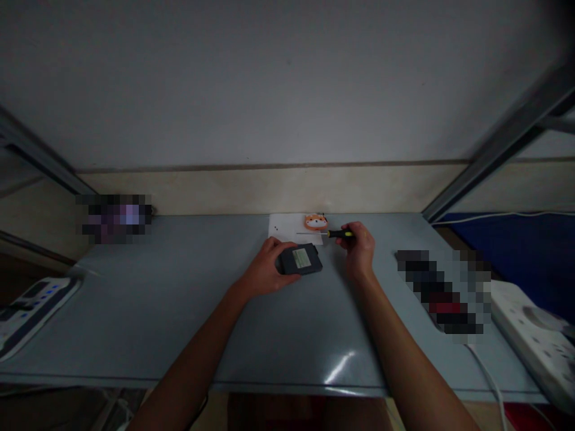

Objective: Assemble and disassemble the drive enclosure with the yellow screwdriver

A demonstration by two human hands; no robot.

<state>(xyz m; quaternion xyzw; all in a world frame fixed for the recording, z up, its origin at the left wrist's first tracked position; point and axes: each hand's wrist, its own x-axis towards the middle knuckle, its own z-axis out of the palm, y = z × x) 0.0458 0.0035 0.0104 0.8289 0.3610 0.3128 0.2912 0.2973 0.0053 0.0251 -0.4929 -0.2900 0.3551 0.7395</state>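
My left hand (266, 269) grips the left side of a flat dark grey device (302, 258) with a pale label on its face. Its thumb and fingers are on opposite edges of it. To the right, my right hand (359, 246) is closed on the handle of a black and yellow screwdriver (340, 233). The thin shaft points left, over a white sheet of paper (282, 222) and apart from the device. Several tiny dark specks, perhaps screws, lie on the paper. An orange item with an animal face (316, 222) sits at the paper's right side.
The grey table (179, 311) meets a wall at the back. A power strip (38, 308) lies at the left edge, and a white one (534, 329) at the right. A blurred-out object (442, 296) and a white cable (487, 371) are at the right. Another blurred-out object (119, 218) stands back left.
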